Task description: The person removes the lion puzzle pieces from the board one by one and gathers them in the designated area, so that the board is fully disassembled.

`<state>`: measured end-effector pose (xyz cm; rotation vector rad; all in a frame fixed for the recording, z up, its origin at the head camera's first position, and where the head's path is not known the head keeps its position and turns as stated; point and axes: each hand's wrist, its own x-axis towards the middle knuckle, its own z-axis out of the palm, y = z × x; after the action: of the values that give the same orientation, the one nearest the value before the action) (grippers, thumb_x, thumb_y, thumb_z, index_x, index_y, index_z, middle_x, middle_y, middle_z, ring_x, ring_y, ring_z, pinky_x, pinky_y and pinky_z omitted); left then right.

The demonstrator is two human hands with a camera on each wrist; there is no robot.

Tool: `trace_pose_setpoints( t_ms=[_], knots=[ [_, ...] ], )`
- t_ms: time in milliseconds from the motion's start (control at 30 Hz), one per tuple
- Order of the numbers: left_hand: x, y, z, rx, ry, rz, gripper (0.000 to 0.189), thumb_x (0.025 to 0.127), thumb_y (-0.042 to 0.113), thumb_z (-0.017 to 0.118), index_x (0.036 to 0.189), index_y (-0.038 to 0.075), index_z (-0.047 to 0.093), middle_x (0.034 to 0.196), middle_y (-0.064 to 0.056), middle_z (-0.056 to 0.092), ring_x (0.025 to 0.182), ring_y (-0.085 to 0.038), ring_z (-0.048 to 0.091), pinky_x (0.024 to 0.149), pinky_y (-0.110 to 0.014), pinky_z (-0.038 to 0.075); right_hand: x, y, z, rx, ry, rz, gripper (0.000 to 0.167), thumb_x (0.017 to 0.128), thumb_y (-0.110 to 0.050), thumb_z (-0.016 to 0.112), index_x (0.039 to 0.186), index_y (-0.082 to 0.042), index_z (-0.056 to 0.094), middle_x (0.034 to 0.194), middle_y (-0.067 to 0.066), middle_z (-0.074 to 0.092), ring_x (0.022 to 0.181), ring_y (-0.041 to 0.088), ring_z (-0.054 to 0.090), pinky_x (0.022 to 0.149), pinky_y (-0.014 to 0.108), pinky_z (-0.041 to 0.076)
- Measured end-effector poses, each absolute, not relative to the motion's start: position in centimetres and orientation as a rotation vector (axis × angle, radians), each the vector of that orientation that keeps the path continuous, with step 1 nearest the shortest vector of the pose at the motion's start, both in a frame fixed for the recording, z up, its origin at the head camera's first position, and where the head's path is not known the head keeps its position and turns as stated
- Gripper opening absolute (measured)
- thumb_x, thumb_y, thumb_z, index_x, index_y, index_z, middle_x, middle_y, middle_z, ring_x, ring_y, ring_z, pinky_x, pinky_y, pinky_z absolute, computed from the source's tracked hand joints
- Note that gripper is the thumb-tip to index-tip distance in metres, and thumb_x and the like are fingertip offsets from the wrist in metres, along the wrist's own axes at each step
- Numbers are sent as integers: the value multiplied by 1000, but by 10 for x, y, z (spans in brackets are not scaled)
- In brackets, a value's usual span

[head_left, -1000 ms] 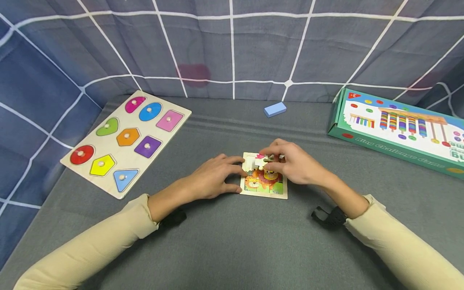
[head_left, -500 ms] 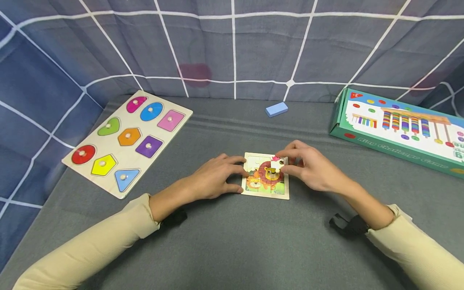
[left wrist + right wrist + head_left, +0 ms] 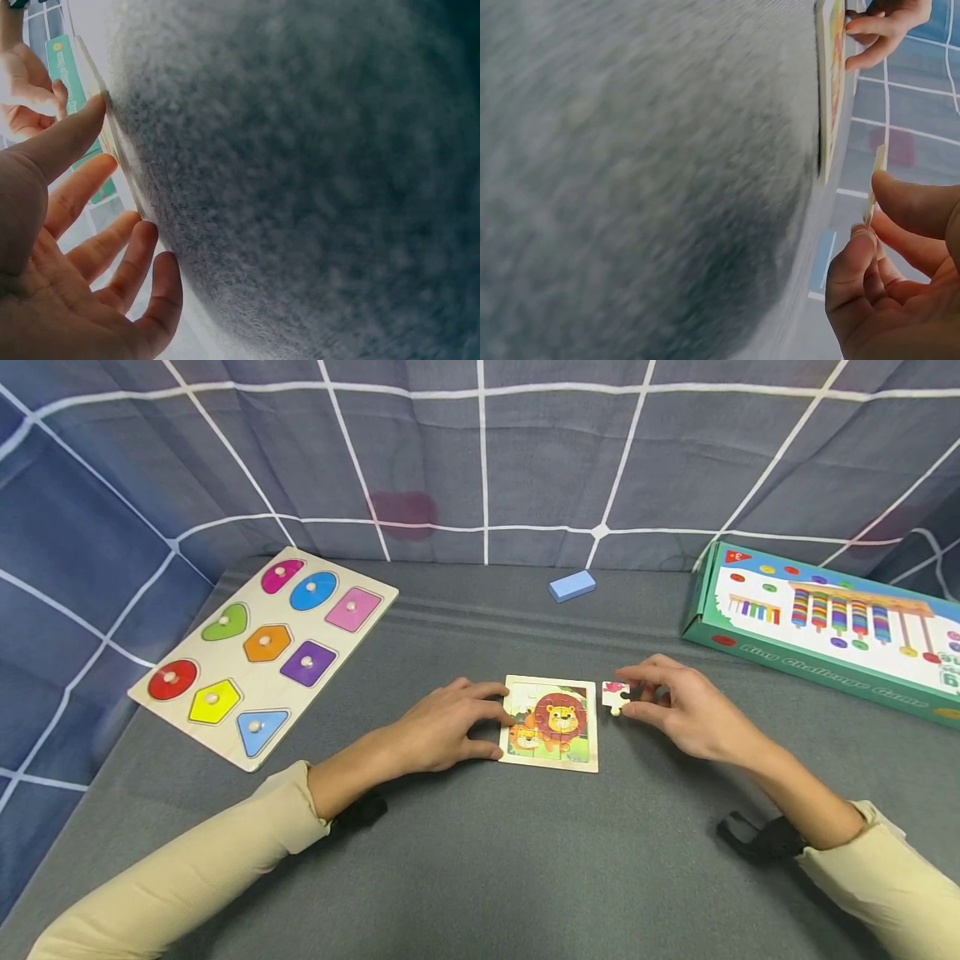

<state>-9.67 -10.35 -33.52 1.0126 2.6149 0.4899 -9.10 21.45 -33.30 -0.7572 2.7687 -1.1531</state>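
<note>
One jigsaw piece (image 3: 615,696) hangs on your fingertip hold, just beside the right edge of the lion jigsaw (image 3: 553,727) and apart from it, so a slip looks like the likeliest mishap. The piece is thin and you have it only near one side; if your thumb slackens or the piece pivots, it could twist or drop onto the grey cloth (image 3: 450,877). Squeezing too hard might flick it away instead. If its protruding knob catches the raised rim in a low pass, it could be knocked loose or shove the jigsaw sideways. The jigsaw lies flat near the middle, and loose cloth beneath might ruck up if you press unevenly.

Your right hand (image 3: 690,710) is nearly closed at the tips, pinching that piece between thumb and fingers; the right wrist view shows it edge-on in the grip. Your left hand (image 3: 442,727) is spread and relaxed, gripping nothing, its fingertips at the jigsaw's left edge. How firmly they press, you can't tell from here. That light contact may not be enough to steady the jigsaw against a push from the right.
</note>
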Motion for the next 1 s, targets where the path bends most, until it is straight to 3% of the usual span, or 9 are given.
trace_pose_setpoints(
  t_ms=[300,633,1000],
  knots=[
    [-96,-103,-335,1015,2616,496,39,86,35,78,122,22,70,147,-4,47,119,-25,49,94,-47,44,-96,229,-342,-742,2849,-1027,28,86,-1,74,113,0,71,98,6,61,80,14,50,65,24,41],
    [-96,-104,-335,1009,2613,492,39,86,34,77,123,22,70,148,-5,47,120,-26,49,96,-48,43,-99,235,-347,-723,2840,-975,29,86,-4,76,114,0,71,90,5,59,74,12,48,61,26,39],
    [-97,-104,-336,1021,2610,503,39,86,34,77,122,21,70,147,-5,48,118,-26,49,95,-47,43,-101,235,-346,-652,2798,-920,37,86,-6,76,119,5,67,93,7,57,77,16,47,61,27,38]
  ],
)
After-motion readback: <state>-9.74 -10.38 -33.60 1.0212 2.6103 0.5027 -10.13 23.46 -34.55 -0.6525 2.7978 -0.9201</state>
